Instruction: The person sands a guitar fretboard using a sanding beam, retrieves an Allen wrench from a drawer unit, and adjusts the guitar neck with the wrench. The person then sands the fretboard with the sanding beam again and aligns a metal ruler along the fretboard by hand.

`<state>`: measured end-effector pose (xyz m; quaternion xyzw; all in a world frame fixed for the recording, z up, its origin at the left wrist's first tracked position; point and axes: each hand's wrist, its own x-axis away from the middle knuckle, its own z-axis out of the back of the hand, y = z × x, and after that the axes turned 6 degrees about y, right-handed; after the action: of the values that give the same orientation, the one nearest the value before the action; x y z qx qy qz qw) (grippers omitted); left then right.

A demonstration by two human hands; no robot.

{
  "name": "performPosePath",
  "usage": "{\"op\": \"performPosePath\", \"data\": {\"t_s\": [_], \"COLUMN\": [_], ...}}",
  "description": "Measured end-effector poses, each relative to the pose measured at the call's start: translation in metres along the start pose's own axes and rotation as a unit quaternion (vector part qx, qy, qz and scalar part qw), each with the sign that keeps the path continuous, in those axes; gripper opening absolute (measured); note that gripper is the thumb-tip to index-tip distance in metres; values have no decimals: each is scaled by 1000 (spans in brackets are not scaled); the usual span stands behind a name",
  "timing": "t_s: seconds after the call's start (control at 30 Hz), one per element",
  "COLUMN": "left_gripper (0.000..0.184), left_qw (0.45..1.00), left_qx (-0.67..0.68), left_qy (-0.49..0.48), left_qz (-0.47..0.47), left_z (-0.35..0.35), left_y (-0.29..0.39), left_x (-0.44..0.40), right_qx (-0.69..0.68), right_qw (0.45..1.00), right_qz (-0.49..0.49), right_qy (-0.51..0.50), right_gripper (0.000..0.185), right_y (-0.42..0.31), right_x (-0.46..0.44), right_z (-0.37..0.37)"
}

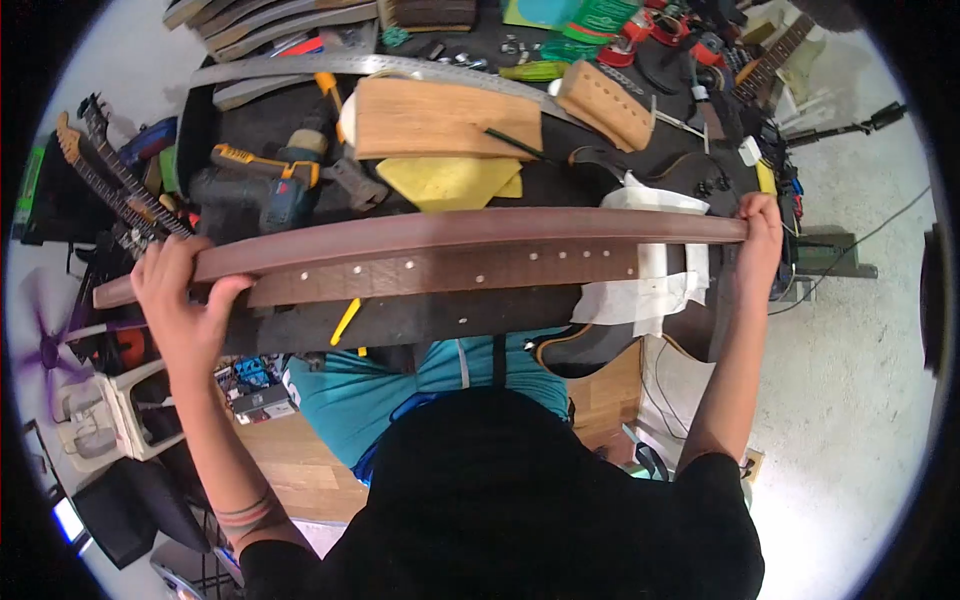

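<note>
The work surface is a dark workbench [540, 182], with a pale wall [850, 260] to the right and wood-plank flooring [300, 450] on the near side. A long reddish-brown bar [470, 230] is held across the bench. Its long axis runs left to right, the left end lying nearer than the right; it looks bowed in this wide view. The bar is smooth, straight-sided and matt.

The left hand [185, 285] grasps the bar just inboard of its left end, thumb on the near side and directed right. The right hand [758, 240] is closed around the right end.

Directly on the near side of the bar, and roughly parallel to it, lies a brown wooden fingerboard [440, 275] with pale round dots. Contact between the two cannot be determined. At the fingerboard's right end, white tape [655, 310], creased and layered, covers part of a dark, curved guitar body [575, 350].

On the far side are a folded yellow cloth [440, 182], a rectangular block [450, 115] of light-grained wood and a long metal ruler [420, 66].
</note>
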<state>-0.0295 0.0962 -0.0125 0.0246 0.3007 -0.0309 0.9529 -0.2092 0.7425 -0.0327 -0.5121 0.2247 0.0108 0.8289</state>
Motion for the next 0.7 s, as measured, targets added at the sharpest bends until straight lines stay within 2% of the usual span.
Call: {"op": "performPosePath", "data": {"t_s": [0.07, 0.13, 0.2, 0.27, 0.3, 0.33, 0.4, 0.47, 0.5, 0.53, 0.57, 0.6, 0.63, 0.67, 0.7], "left_gripper": [75, 76, 74, 72, 71, 69, 65, 66, 68, 67, 67, 68, 71, 70, 69], "left_qw": [999, 996, 998, 999, 999, 999, 998, 999, 998, 998, 999, 1000, 998, 999, 999], "left_qx": [-3, 2, 19, 19, 13, 7, 24, 35, 16, 16, 12, 9, 27, 30, 25], "left_qy": [-36, -67, -36, -17, -21, -25, -38, -13, -41, -42, -23, -3, -44, -5, -4], "left_qz": [15, 52, 57, 39, 30, 23, 38, 39, 54, 45, 31, 18, 41, 21, 20], "left_z": [7, 16, 19, 13, 11, 6, 7, 15, 22, 28, 23, 20, 15, 8, 5], "left_y": [-19, -72, -90, -86, -64, -33, -5, -54, -77, -85, -87, -79, -62, -33, -13], "left_x": [6, 22, 30, 26, 16, 6, -4, 11, 18, 19, 21, 18, 13, 5, -2], "right_qx": [-29, -105, -52, -16, -5, 41, 16, -27, -49, -89, -70, -51, -23, 22, -6], "right_qw": [999, 993, 997, 997, 999, 999, 1000, 999, 996, 992, 994, 996, 997, 999, 1000], "right_qz": [-32, -26, 25, 45, 10, 17, -21, 18, 19, 9, 13, 18, 16, 12, -11], "right_qy": [4, -52, -59, -58, -43, -13, 9, -42, -74, -93, -86, -78, -74, -25, -20], "right_gripper": [14, 13, 9, 8, 9, 10, 11, 11, 11, 10, 9, 9, 8, 9, 10], "right_y": [-1, -12, -30, -17, -9, 1, 7, -15, -21, -26, -23, -15, 1, 0, 12], "right_x": [5, 24, 38, 32, 26, 18, 11, 31, 38, 42, 40, 35, 27, 21, 10], "right_z": [-7, -31, -49, -36, -21, -4, 8, -25, -35, -44, -41, -33, -13, -5, 7]}}
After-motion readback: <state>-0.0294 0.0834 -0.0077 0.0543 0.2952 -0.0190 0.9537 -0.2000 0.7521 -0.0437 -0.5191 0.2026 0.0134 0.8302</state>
